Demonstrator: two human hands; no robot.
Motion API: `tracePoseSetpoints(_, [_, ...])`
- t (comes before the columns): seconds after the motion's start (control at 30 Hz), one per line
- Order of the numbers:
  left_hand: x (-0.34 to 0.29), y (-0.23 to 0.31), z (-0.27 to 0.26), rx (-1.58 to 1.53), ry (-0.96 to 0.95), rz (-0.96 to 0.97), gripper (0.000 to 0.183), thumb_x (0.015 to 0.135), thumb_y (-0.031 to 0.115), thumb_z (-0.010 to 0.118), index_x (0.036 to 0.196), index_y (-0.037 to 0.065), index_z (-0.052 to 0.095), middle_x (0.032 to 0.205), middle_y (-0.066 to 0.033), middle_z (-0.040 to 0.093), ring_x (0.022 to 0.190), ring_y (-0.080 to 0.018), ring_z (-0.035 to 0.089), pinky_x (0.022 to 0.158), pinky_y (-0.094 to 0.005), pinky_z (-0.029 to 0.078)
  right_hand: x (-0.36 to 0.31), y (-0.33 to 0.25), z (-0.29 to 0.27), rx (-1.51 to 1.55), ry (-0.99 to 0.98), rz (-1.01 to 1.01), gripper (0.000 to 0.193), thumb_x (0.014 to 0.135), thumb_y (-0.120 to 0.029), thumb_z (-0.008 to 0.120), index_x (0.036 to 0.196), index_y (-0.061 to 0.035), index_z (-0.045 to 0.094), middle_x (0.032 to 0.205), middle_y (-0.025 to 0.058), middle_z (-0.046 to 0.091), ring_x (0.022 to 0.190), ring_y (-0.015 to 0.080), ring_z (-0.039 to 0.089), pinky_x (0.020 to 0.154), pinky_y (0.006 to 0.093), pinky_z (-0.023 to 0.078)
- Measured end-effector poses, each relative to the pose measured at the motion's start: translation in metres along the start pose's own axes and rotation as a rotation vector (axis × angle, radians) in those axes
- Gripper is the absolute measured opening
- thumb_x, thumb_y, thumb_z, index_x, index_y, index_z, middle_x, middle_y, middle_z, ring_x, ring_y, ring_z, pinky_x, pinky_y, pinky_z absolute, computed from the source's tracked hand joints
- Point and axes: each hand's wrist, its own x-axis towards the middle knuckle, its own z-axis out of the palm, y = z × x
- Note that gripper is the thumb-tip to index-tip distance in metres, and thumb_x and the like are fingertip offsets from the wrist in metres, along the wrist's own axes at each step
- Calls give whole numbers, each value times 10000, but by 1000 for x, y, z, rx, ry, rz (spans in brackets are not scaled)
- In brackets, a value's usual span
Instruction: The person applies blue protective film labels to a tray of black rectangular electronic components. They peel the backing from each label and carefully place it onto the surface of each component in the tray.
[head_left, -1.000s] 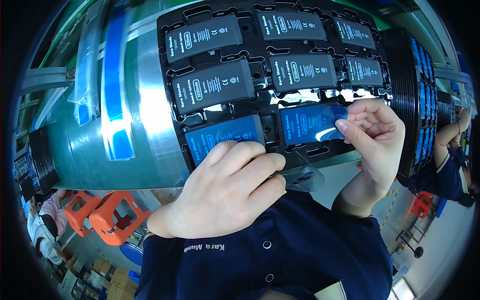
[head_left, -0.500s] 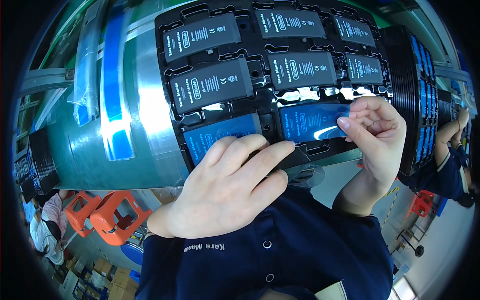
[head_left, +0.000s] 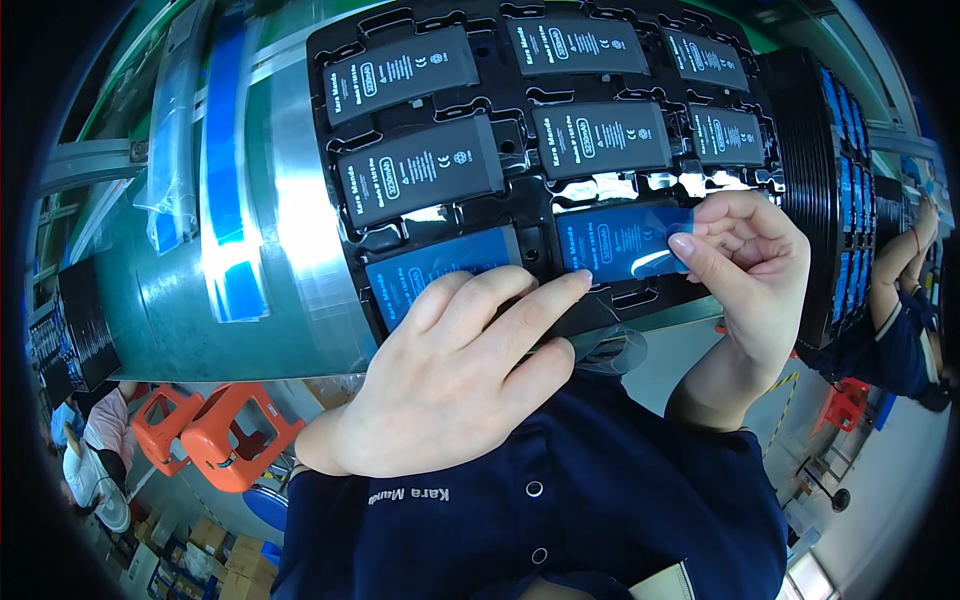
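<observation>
The flat rectangular battery under glossy blue protective film point(head_left: 620, 243) sits in the near row of the black moulded plastic tray point(head_left: 540, 185). The right hand point(head_left: 745, 270) pinches the film's right edge between thumb and fingers. Left of that battery, the left hand point(head_left: 450, 385) presses flat, fingers extended, holding nothing. A slow, low peel with the tray pinned down should serve best.
</observation>
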Motion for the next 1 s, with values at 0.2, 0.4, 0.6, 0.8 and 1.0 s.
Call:
tracePoseSetpoints(0.2, [1,1,1,40,-25,-11,135,721,152,696,803,105,601,1268,-60,599,1052,-264,534,847,-374,415,-1,2,1,-24,-3,-31,235,762,93,741,972,47,645,816,57,692,709,43,640,636,145,485])
tracePoseSetpoints(0.4, [-1,1,1,49,-39,-11,149,713,152,703,808,106,598,1258,-66,605,1047,-270,537,838,-378,419,-5,1,6,-139,102,-170,288,741,107,727,1010,49,642,857,64,679,633,9,561,571,128,403])
tracePoseSetpoints(0.6, [-1,-8,-2,-221,120,112,177,716,130,730,821,62,605,1058,-131,674,996,-298,613,813,-419,465,-7,-5,-2,-110,-365,-542,609,605,-219,899,1065,80,633,914,144,677,745,183,627,668,291,491])
tracePoseSetpoints(0.8, [-9,-9,-1,-466,178,66,197,718,89,731,868,27,620,893,-120,701,816,-299,676,764,-396,515,-7,-14,-7,101,-505,-569,299,685,7,804,954,72,689,760,136,693,591,212,649,536,286,526])
tracePoseSetpoints(1.0, [-9,-12,1,-467,239,62,185,677,-43,674,849,17,641,891,-140,698,783,-288,690,722,-375,532,9,-12,5,572,-951,-630,352,742,-278,847,871,27,726,779,121,705,610,180,635,530,239,506])
